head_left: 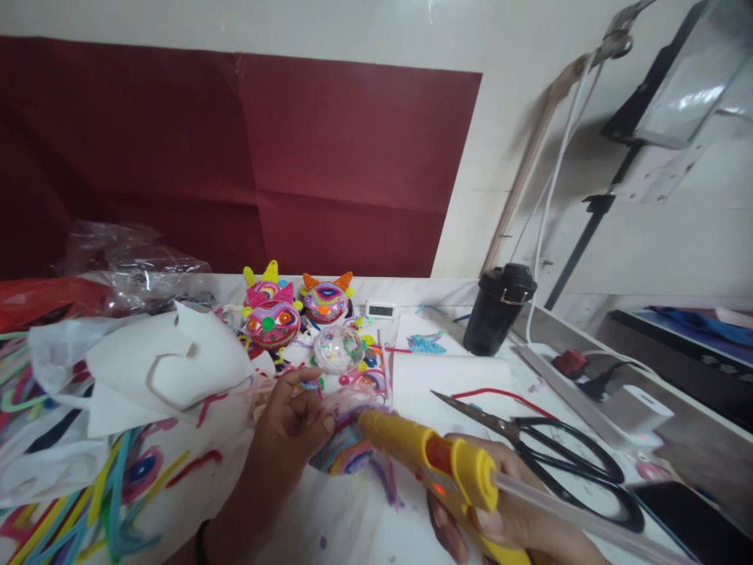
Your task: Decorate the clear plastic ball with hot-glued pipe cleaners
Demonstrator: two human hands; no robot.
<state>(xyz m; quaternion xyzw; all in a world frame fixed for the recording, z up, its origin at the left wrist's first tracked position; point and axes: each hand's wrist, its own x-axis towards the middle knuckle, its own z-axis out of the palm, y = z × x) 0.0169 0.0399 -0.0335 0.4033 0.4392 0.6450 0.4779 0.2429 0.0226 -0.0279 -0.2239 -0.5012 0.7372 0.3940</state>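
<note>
Our left hand [288, 428] pinches a ball [347, 457] wrapped in coloured pipe cleaners, near the middle of the worktop's [447, 377] front edge. The fingers curl over it, likely to steady it against the nozzle. Our right hand [500, 518] is closed around the yellow glue gun [435, 455], its tip at the ball's upper side. Scissors [565, 463] lie just right of the gun, within reach. Two horned figures [274, 318] stand toward the back edge, below a white wall with dark red paper [294, 157].

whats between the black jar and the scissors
A thin red pipe cleaner lies on the white tabletop between the black jar and scissors, in the head view.
</note>
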